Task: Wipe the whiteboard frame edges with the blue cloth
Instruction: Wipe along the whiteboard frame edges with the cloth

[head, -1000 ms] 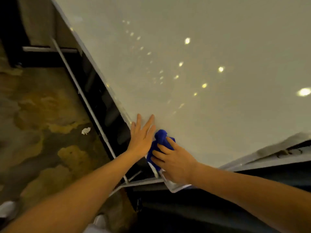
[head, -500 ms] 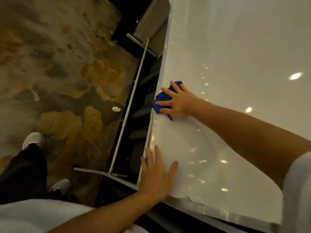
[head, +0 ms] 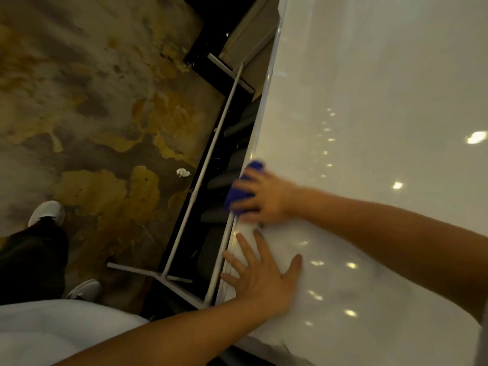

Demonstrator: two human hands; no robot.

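Both hands on whiteboard (head: 369, 128); right hand (head: 266, 198) presses blue cloth (head: 239, 192).

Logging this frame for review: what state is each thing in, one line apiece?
blue cloth: bunched, pressed on the frame edge.
right hand: gripping the cloth, motion-blurred.
left hand: open, flat on the whiteboard.
paper scrap: crumpled on the floor.

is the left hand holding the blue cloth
No, the left hand lies flat and empty on the whiteboard, while the right hand presses the blue cloth at the frame edge.
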